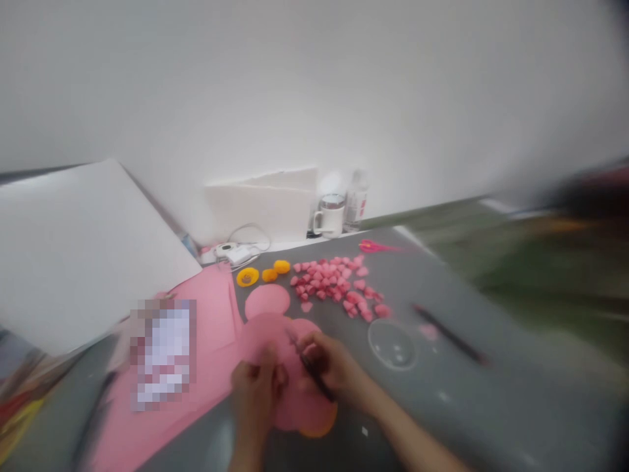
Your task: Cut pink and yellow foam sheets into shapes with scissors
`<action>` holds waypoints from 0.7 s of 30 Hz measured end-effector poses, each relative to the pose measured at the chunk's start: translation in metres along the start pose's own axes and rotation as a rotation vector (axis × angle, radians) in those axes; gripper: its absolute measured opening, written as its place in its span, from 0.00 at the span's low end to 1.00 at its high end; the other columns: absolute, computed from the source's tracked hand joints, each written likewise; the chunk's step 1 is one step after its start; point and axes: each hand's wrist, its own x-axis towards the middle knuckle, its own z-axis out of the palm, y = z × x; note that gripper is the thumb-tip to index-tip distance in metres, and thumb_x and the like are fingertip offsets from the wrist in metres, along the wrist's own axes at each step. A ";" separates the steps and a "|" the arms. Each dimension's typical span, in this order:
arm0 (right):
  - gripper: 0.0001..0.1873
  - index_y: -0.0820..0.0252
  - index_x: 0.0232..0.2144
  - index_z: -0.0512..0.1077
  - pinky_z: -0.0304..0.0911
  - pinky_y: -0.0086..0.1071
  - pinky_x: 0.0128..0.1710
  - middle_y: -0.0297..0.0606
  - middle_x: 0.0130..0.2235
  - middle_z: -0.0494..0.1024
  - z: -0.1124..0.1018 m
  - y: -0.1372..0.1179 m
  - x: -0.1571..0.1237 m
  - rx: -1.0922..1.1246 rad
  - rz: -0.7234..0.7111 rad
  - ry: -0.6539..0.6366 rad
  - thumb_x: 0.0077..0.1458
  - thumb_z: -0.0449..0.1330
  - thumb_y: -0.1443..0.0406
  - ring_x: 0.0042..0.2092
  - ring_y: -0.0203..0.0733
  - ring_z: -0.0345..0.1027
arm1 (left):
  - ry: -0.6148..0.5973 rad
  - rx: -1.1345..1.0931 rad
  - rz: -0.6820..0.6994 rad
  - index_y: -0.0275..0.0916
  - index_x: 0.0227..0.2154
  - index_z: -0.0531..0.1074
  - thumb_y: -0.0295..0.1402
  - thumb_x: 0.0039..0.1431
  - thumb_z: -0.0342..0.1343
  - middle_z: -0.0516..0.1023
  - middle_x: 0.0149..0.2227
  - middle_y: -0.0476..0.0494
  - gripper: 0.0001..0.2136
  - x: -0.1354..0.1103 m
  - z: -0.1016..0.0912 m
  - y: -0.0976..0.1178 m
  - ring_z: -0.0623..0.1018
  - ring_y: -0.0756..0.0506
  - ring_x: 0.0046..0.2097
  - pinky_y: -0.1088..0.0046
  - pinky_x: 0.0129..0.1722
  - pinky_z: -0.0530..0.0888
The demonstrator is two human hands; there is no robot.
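Over a cluster of overlapping pink paper circles [289, 413], my left hand [255, 387] has its fingers pinched together. Whatever sits between them is blurred. My right hand [331, 364] grips a slim dark tool [317, 377] with a narrow greyish tip pointing up and left, close to the left fingertips. Blur hides whether it is a pen or tweezers. An orange edge [322, 426] shows under the circles. Beyond the hands lies a loose pile of small pink folded pieces [327, 278]. One more pink circle [268, 301] lies just behind the cluster.
Pink paper sheets [211, 347] and a white board [88, 262] occupy the left. Yellow tape rolls [247, 277], pink scissors [376, 247], a white mug [330, 216] and a bottle [356, 200] stand farther back. To the right are a clear round dish [392, 344] and a dark pencil-like stick [449, 333].
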 end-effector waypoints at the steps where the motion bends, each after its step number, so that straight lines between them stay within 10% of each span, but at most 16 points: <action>1: 0.21 0.57 0.31 0.66 0.48 0.22 0.18 0.23 0.19 0.62 -0.001 0.000 0.000 -0.012 0.008 0.002 0.33 0.70 0.62 0.20 0.28 0.52 | 0.008 0.011 -0.003 0.38 0.08 0.57 0.40 0.47 0.57 0.59 0.08 0.52 0.20 0.000 0.000 0.001 0.60 0.54 0.13 0.79 0.13 0.57; 21: 0.28 0.58 0.35 0.64 0.54 0.24 0.21 0.28 0.24 0.66 -0.001 -0.008 0.002 0.065 -0.002 -0.062 0.34 0.70 0.54 0.24 0.32 0.59 | 0.057 0.132 0.031 0.39 0.07 0.57 0.42 0.43 0.56 0.57 0.07 0.53 0.20 -0.011 0.011 0.017 0.59 0.54 0.12 0.78 0.13 0.56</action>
